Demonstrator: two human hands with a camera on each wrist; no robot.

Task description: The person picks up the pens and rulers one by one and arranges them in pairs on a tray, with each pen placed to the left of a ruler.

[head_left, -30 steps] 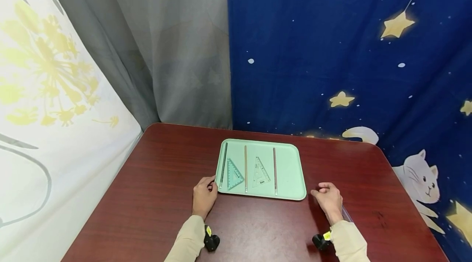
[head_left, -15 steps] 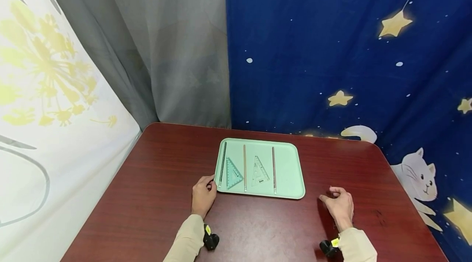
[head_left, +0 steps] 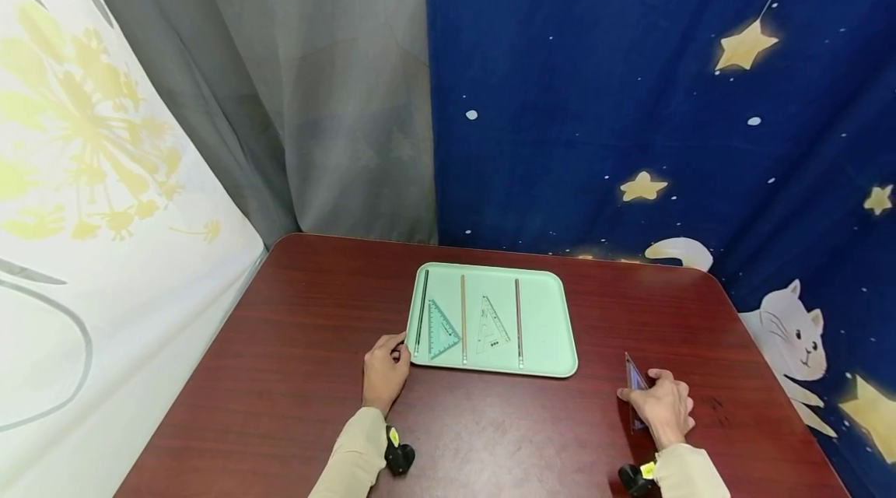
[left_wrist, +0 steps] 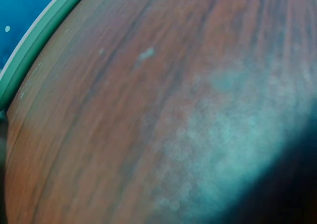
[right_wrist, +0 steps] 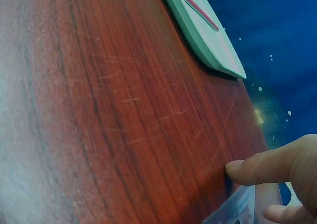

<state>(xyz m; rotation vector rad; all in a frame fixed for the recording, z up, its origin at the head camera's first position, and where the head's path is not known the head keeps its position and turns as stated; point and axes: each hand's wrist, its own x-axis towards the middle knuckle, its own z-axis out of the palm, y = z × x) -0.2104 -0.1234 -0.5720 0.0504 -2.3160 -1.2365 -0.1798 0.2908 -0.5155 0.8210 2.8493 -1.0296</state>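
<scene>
A pale green tray (head_left: 549,327) lies on the table, bearing a black pencil (head_left: 422,313), a teal set square (head_left: 435,331), a tan pencil (head_left: 463,319), a clear set square (head_left: 484,331) and a dark red pencil (head_left: 519,323). My left hand (head_left: 385,375) holds the tray's near left corner between thumb and fingers. Right of the tray, my right hand (head_left: 661,408) grips a see-through purple set square (head_left: 635,380) low over the table. Its thumb (right_wrist: 257,169) and a fingertip show around that set square's edge in the right wrist view.
The dark red wooden table (head_left: 315,288) runs back to grey (head_left: 357,93) and blue starry curtains (head_left: 560,93). A white curtain (head_left: 105,288) hangs on the left. Each wrist wears a small black camera, such as the left one (head_left: 399,457).
My right hand has moved right and slightly nearer, away from the tray, and now grips the purple set square. The left hand stays at the tray's corner.
</scene>
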